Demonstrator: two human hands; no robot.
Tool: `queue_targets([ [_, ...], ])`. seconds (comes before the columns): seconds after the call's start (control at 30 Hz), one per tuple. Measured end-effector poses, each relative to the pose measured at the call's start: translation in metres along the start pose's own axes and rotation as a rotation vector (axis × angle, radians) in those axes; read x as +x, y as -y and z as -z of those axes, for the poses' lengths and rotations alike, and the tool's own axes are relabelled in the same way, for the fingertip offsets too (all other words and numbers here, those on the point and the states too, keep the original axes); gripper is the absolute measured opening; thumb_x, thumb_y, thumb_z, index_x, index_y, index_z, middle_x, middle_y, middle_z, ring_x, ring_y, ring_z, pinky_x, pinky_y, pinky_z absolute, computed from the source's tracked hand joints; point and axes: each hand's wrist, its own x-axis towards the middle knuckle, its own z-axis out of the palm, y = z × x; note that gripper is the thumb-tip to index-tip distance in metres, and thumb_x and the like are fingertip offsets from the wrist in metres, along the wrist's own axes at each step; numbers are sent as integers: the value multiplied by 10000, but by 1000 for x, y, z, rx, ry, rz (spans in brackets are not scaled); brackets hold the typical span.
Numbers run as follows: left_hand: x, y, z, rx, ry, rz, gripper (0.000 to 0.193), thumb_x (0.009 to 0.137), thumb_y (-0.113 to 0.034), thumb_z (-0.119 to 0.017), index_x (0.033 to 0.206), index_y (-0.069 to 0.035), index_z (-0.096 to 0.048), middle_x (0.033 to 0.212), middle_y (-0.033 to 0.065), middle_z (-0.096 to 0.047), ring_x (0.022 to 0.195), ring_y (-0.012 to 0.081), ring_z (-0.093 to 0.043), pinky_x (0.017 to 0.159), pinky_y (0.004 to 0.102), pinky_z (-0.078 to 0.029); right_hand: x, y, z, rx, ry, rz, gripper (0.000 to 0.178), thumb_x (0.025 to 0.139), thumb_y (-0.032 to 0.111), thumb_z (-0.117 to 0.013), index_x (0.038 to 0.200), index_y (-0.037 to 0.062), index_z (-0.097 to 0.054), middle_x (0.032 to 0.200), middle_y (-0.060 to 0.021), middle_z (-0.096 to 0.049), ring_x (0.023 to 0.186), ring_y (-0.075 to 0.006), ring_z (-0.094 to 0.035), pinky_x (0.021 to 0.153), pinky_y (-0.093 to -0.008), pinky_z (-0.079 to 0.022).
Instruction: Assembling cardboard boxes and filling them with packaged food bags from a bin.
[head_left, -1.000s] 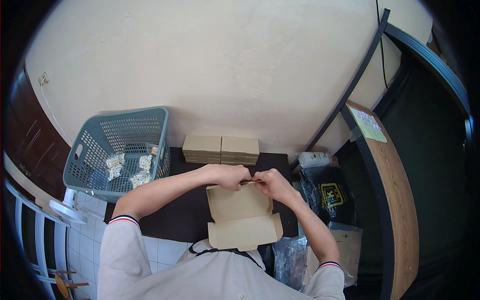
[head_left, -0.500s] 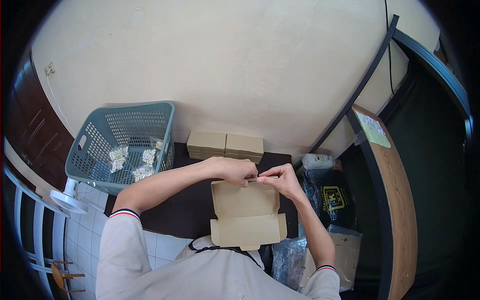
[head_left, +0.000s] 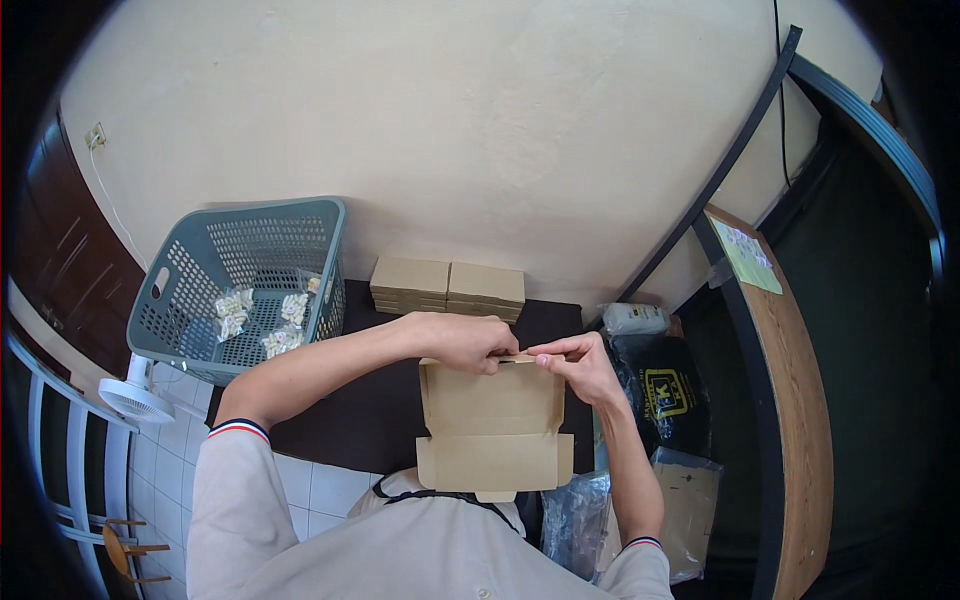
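A brown cardboard box (head_left: 495,405), partly unfolded with its lid flaps spread toward me, lies on the dark table in front of my body. My left hand (head_left: 468,343) is closed on the box's far edge, its fingers curled over the cardboard. On the same edge, farther right, my right hand (head_left: 580,365) pinches the cardboard between thumb and fingers. A narrow dark gap shows in the folded edge between the two hands. The far side of the box is partly hidden by my hands.
Behind my hands, flat folded cardboard boxes (head_left: 448,285) stand in two stacks against the wall. A grey-green plastic basket (head_left: 250,213) at the left holds several clear bags of small pale pieces (head_left: 284,340). Plastic-wrapped packages (head_left: 690,510) and a wooden shelf (head_left: 790,400) are at the right.
My right hand has slid a little to the right along the box's far edge, away from my left hand. The left hand keeps its grip. The whole view has shifted slightly.
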Motion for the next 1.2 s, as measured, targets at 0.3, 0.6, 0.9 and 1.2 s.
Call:
queue_targets([
  [0.3, -4, -11, 7, 12, 23, -31, 385, 914, -63, -583, 1262, 69, -681, 940, 224, -738, 802, 323, -685, 755, 435, -540, -9, 9, -6, -91, -68, 57, 175, 902, 33, -829, 1069, -20, -831, 894, -69, -800, 741, -53, -638, 690, -211, -524],
  [0.6, -15, -25, 10, 77, -33, 12, 361, 988, -134, -577, 1270, 64, -683, 1005, 257, -750, 912, 396, -729, 824, 465, -574, -12, 15, -14, -70, -87, 74, 174, 934, 86, -826, 1068, -24, -828, 904, -61, -805, 773, -59, -685, 717, -229, -575],
  [0.9, -15, 0, 9, 19, 17, -64, 518, 948, -37, -587, 1465, -26, -608, 1090, 255, -758, 960, 387, -724, 863, 443, -567, -6, 26, -15, -159, -21, 55, 181, 928, 85, -830, 1069, -28, -827, 930, -85, -811, 802, -77, -704, 747, -244, -590],
  [1.2, -6, 4, 27, 70, 302, 106, 504, 844, 17, -643, 1346, 4, -678, 905, 153, -750, 775, 261, -640, 751, 435, -526, 13, 18, -21, -131, 46, 36, 190, 915, 82, -842, 1075, -19, -831, 901, -56, -802, 781, -69, -684, 736, -237, -572],
])
